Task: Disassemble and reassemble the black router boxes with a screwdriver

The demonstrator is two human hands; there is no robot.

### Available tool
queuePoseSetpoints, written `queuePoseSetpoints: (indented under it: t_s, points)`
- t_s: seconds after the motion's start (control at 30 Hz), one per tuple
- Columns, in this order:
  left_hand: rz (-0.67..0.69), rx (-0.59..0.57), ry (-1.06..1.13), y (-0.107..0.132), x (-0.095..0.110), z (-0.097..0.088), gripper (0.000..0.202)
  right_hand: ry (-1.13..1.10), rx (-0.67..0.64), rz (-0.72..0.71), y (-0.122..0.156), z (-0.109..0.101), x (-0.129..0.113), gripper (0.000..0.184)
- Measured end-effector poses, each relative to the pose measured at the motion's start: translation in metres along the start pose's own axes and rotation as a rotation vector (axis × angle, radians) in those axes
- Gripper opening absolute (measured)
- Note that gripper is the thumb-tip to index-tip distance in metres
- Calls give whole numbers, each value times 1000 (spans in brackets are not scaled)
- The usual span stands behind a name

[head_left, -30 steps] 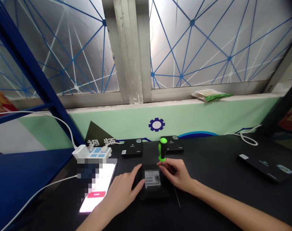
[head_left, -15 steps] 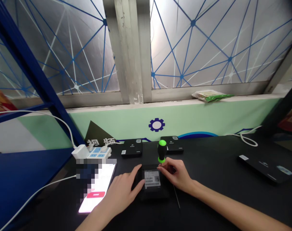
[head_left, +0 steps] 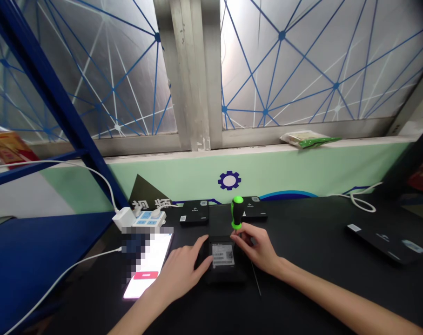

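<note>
A black set-top box (head_left: 225, 274) lies label side up on the black table, its white printed label (head_left: 223, 255) facing me. My left hand (head_left: 186, 267) rests along its left side, thumb and index finger spread, the index tip by the far left corner and the thumb near the label. A screwdriver (head_left: 237, 213) with a black and green handle stands upright over the box's far right corner. My right hand (head_left: 258, 246) pinches it low, just under the handle; the fingers hide its tip. From below that hand a thin metal rod (head_left: 256, 280) slants toward me.
Two more black boxes (head_left: 194, 213) (head_left: 255, 208) sit by the wall, and another box (head_left: 384, 244) lies right. Left are a phone-like lit screen (head_left: 146, 267), a power strip (head_left: 150, 218) and white cables (head_left: 68, 270). A packet (head_left: 309, 139) lies on the sill.
The view has shifted slightly, moving the scene a little to the right on the left side. Both hands stay at the box, and the screwdriver remains upright in my right hand.
</note>
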State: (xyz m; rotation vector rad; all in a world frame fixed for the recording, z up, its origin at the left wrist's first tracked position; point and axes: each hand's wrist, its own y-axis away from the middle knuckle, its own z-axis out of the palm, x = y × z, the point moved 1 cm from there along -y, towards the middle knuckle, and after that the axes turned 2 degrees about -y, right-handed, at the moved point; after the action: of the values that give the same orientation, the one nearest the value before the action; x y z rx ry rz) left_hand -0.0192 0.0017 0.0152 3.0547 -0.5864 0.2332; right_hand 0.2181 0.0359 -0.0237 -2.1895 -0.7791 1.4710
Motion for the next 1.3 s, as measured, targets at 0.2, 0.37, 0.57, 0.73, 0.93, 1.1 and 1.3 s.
queuePoseSetpoints:
  t_s: [0.2, 0.37, 0.57, 0.73, 0.93, 1.1, 1.3]
  points:
    - [11, -3, -25, -1, -2, 4, 59, -206, 46, 52, -3, -6, -11, 18]
    - [19, -5, -24, -1, -3, 6, 60, -322, 105, 181, -4, -11, -8, 22]
    - [10, -19, -4, -1, -3, 3, 60, -226, 67, 202, 0, -11, -1, 27]
    - [4, -15, 17, -1, -4, 3, 60, -83, 42, 167, -8, -20, -8, 30]
    - [3, -9, 22, -1, -5, 6, 59, 190, 9, 211, -25, -48, -16, 30]
    - [11, -5, 11, 0, -3, 4, 60, 437, -122, 274, -12, -60, -24, 28]
    - [-1, -7, 18, 1, -2, 3, 61, 738, -160, 300, 23, -60, -25, 27]
